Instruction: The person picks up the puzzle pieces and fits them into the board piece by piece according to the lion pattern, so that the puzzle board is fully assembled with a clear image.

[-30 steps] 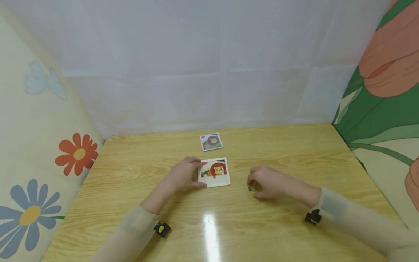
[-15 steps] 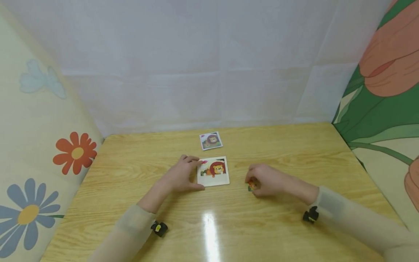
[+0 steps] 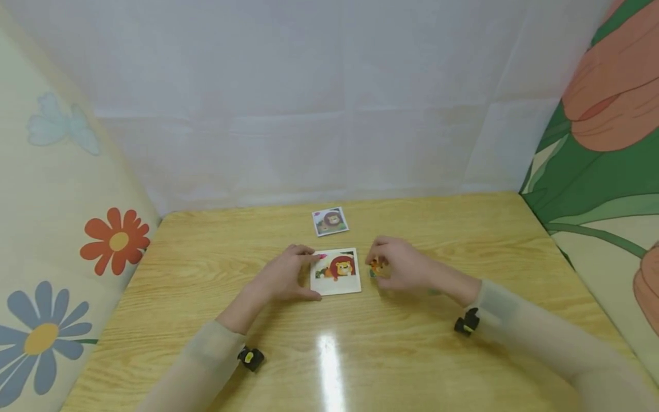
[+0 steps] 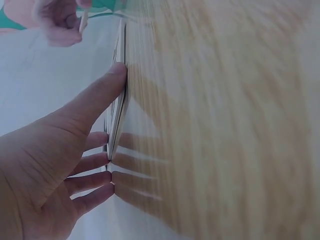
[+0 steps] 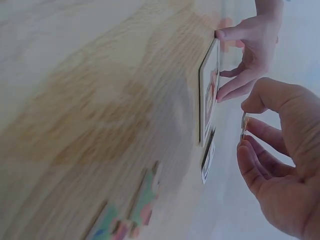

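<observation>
A white-framed jigsaw board (image 3: 337, 286) lies flat on the table. Assembled pieces fill its upper part with a lion picture; the lower part is bare white. At its left side my left hand (image 3: 283, 276) steadies it, thumb at the near corner, straight fingers by the far corner. To the right of the board, my right hand (image 3: 404, 264) pinches a small orange-and-green jigsaw piece (image 3: 377, 268) between thumb and fingertips. In the right wrist view that piece (image 5: 244, 126) is seen edge-on, above the table.
A square lion picture card (image 3: 330, 222) lies just beyond the board. Loose jigsaw pieces (image 5: 142, 197) lie on the wooden table (image 3: 216, 240) near my right arm, mostly hidden from the head view. A white cloth (image 3: 309, 114) hangs behind.
My right hand has moved left and away from me with the jigsaw piece, closer to the board's right edge. The left hand and the board have stayed nearly still.
</observation>
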Demonstrator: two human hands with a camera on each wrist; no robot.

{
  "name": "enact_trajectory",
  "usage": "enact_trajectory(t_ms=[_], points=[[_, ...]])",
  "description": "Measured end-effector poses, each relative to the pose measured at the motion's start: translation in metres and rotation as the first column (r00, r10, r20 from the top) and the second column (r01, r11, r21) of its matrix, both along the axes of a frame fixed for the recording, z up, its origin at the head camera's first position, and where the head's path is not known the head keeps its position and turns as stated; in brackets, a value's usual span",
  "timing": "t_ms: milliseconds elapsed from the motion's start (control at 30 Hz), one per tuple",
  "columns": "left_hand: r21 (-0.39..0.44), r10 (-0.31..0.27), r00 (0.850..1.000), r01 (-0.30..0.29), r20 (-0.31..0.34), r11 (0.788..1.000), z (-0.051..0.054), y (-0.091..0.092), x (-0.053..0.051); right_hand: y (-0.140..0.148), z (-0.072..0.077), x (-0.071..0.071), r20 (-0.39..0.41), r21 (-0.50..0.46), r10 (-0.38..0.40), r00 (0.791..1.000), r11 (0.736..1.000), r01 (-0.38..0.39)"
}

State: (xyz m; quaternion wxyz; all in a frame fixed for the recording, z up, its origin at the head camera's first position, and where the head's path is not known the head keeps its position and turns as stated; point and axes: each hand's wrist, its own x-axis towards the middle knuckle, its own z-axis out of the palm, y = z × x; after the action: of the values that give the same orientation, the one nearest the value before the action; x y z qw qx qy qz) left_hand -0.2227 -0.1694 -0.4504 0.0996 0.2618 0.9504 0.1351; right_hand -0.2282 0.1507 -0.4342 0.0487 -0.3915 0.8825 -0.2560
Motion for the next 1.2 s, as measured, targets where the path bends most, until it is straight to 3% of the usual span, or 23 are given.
enact_trajectory(t_ms=[200, 367, 600, 933, 1200], points=[[0.003, 0.006, 1.000, -0.006, 0.003, 1.000, 0.001, 0.001, 0.000, -0.020, 0.004, -0.008, -0.008, 0.011, 0.021, 1.000, 1.000, -0.021], [0.014, 0.019, 1.000, -0.019, 0.012, 1.000, 0.000, 0.001, 0.000, -0.037, 0.002, -0.012, 0.030, -0.014, 0.019, 0.999, 1.000, -0.019], [0.028, 0.037, 0.999, -0.038, 0.019, 0.999, 0.000, 0.001, -0.001, -0.059, 0.002, -0.014, 0.010, -0.050, 0.076, 0.997, 0.996, -0.075], [0.054, 0.029, 1.000, -0.029, 0.010, 0.998, -0.001, 0.001, -0.002, -0.087, -0.011, -0.011, 0.074, -0.092, 0.114, 0.991, 0.990, -0.107], [0.066, 0.024, 1.000, -0.025, 0.008, 0.998, 0.001, 0.001, -0.001, -0.098, -0.021, -0.009, 0.058, -0.124, 0.143, 0.988, 0.983, -0.135]])
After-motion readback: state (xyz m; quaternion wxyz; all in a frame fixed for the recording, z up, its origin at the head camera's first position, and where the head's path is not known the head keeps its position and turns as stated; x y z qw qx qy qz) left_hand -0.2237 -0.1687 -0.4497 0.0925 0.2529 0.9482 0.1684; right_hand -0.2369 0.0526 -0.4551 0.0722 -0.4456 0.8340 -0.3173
